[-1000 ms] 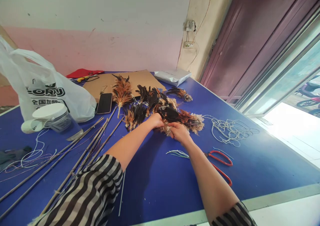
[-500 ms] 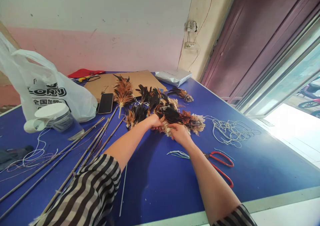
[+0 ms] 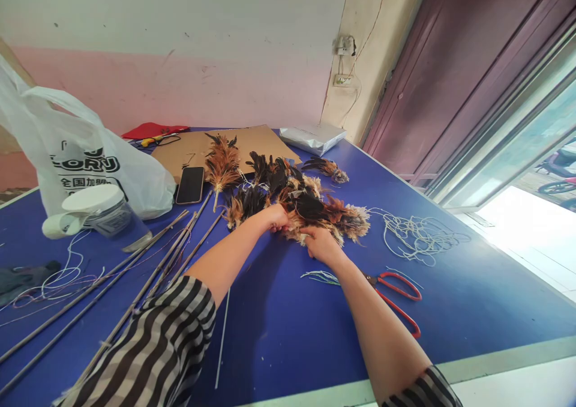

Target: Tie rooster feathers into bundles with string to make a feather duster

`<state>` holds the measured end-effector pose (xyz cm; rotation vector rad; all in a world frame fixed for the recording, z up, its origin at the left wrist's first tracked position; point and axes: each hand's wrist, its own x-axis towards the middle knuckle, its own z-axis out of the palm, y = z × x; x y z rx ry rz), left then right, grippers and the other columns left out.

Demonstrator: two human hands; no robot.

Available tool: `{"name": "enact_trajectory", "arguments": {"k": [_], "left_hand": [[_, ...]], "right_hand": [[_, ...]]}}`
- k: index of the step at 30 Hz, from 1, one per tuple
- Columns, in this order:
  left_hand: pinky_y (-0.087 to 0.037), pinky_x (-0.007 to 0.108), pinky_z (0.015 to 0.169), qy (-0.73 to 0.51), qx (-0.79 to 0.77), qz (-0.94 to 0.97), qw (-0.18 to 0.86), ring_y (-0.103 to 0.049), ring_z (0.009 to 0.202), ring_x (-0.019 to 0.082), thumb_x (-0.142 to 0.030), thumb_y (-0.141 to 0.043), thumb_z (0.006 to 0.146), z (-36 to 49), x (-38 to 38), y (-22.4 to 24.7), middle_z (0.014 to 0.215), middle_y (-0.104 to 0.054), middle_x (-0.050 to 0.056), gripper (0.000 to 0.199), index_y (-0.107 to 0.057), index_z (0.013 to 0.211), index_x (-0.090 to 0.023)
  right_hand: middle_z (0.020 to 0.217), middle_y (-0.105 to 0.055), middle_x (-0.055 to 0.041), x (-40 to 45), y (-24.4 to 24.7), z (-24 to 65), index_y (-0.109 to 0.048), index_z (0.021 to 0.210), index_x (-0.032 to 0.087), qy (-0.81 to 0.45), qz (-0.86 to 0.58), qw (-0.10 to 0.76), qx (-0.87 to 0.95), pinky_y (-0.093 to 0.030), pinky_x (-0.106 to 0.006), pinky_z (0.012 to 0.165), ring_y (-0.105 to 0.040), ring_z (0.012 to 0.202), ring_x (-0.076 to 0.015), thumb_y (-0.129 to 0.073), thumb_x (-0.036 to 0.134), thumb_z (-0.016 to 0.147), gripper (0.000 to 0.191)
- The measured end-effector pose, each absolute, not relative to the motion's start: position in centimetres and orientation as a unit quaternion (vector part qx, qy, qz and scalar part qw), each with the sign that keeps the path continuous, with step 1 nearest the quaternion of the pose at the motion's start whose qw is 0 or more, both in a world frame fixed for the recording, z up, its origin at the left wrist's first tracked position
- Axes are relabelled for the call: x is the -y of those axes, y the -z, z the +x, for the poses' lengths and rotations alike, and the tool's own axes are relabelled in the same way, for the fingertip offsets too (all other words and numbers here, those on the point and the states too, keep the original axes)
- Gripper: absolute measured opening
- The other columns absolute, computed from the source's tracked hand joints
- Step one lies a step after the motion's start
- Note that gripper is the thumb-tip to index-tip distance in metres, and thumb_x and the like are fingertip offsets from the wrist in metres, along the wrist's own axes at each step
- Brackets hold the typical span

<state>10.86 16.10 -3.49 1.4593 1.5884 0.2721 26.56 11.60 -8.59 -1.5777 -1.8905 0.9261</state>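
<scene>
Head view: left hand [image 3: 276,217] and right hand [image 3: 321,244] pinch feathers [image 3: 310,206] mid-frame; one bundle [image 3: 222,162] looks gathered, sticks [image 3: 156,238] at left seemingly unfeathered!

The bulging white translucent plastic carrier bag [image 3: 139,182] bears black lettering: a large word ending in what looks like "ORU", its first letter distorted by creases, above the smaller Chinese characters "全国加盟". Print on the clear plastic jar with a white lid [image 3: 116,220] is illegible.
</scene>
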Motion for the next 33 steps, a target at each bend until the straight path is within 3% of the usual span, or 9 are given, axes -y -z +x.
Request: {"name": "enact_trajectory", "arguments": {"k": [4, 10, 21, 29, 33], "left_hand": [[-0.023, 0.018, 0.037, -0.121, -0.634, 0.585, 0.49, -0.034, 0.035, 0.003, -0.023, -0.063, 0.07, 9.9, -16.2, 3.5, 0.047, -0.05, -0.003, 0.02, -0.053, 0.057, -0.013], [-0.022, 0.015, 0.037, -0.143, -0.61, 0.551, 0.551, -0.034, 0.036, 0.001, -0.029, -0.062, 0.073, 9.3, -15.7, 4.6, 0.052, -0.052, -0.003, 0.022, -0.052, 0.064, -0.012], [-0.024, 0.015, 0.036, -0.143, -0.606, 0.534, 0.572, -0.038, 0.037, 0.002, -0.025, -0.058, 0.074, 9.7, -15.8, 5.2, 0.057, -0.061, 0.002, 0.015, -0.057, 0.07, -0.01], [-0.019, 0.017, 0.036, -0.143, -0.618, 0.523, 0.569, -0.033, 0.033, 0.002, -0.012, -0.06, 0.069, 9.9, -16.2, 5.9, 0.046, -0.05, -0.002, 0.012, -0.053, 0.059, -0.01], [-0.016, 0.016, 0.035, -0.152, -0.6, 0.508, 0.599, -0.032, 0.034, 0.002, -0.01, -0.058, 0.069, 8.8, -16.2, 5.2, 0.047, -0.05, -0.001, 0.013, -0.051, 0.058, -0.011]], "right_hand": [[0.044, -0.055, 0.001, -11.6, 8.2, 26.6, -0.066, 0.1, 0.013, -0.313, -0.596, 0.279, 0.685, -0.039, -0.021, 0.051, -0.05, 0.043, -0.0111, -0.044, 0.016, 0.071, 0.036], [0.048, -0.055, 0.0024, -11.1, 7.5, 26.1, -0.064, 0.1, 0.016, -0.3, -0.584, 0.319, 0.683, -0.034, -0.019, 0.044, -0.047, 0.043, -0.01, -0.042, 0.025, 0.075, 0.035], [0.042, -0.052, 0.004, -11.4, 8.8, 25.5, -0.064, 0.104, 0.017, -0.328, -0.558, 0.279, 0.709, -0.039, -0.019, 0.047, -0.049, 0.042, -0.0096, -0.041, 0.021, 0.076, 0.036], [0.041, -0.053, 0.0036, -11.2, 8.4, 25.4, -0.061, 0.11, 0.016, -0.331, -0.578, 0.222, 0.712, -0.041, -0.019, 0.052, -0.053, 0.043, -0.0108, -0.041, 0.016, 0.075, 0.041], [0.049, -0.061, -0.0001, -11.4, 8.1, 26.0, -0.062, 0.109, 0.014, -0.309, -0.602, 0.206, 0.707, -0.042, -0.021, 0.063, -0.058, 0.051, -0.0127, -0.043, 0.016, 0.075, 0.039]]}}
